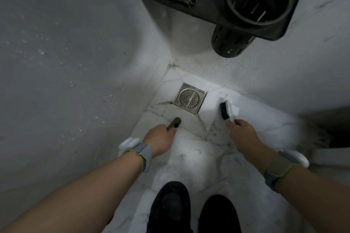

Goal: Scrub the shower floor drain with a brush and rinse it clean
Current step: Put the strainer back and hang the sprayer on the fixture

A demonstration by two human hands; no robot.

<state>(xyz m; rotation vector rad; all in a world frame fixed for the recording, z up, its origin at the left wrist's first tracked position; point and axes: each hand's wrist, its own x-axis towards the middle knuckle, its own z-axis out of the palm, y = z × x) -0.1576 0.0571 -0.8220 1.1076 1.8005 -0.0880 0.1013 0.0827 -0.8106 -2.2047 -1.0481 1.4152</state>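
A square metal floor drain (189, 98) with a round perforated cover sits in the corner of the white marble shower floor (189, 149). My right hand (241, 132) grips a brush (228, 109) with black bristles and a white back, held just right of the drain and above the tile. My left hand (161, 137) is closed around a dark metal nozzle-like object (174, 123), which points toward the drain from its lower left. I cannot tell what that object is. Both wrists carry grey bands with white pods.
A black corner shelf (284, 30) is fixed to the wall above the drain, with a black slotted cup (255, 0) and a grate-like tray. Two grey walls meet behind the drain. My black shoes (170, 208) stand on the floor below my hands.
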